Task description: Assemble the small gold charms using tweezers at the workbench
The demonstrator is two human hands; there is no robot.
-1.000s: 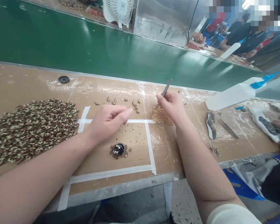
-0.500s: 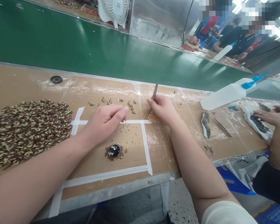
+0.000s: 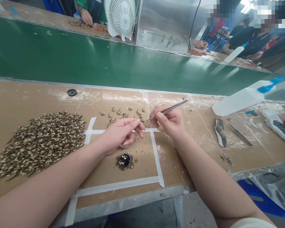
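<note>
Steel tweezers (image 3: 174, 106) sit pinched between the thumb and fingers of the right hand (image 3: 169, 122) on my feed, their tips pointing left and ending just beside the left hand (image 3: 121, 134). The left hand's fingers curl inward, drawn close together; I cannot tell whether they hold anything. Under the right hand lies a small pile of tan beads (image 3: 160, 127), mostly hidden. Just beyond both hands, small gold-toned pieces (image 3: 124, 113) lie scattered on the brown cardboard bench top (image 3: 26, 98), above a white tape outline (image 3: 116, 186). Inside that outline sits a round black cap (image 3: 124, 160) in a brown smear. To the left spreads a large heap of mottled brown and cream pieces (image 3: 39, 144). To the right I see a white squeeze bottle with a blue nozzle (image 3: 239, 99) and a second pair of tweezers (image 3: 239, 134). Past the bench run a green conveyor belt (image 3: 61, 60) and a white fan (image 3: 120, 19).
</note>
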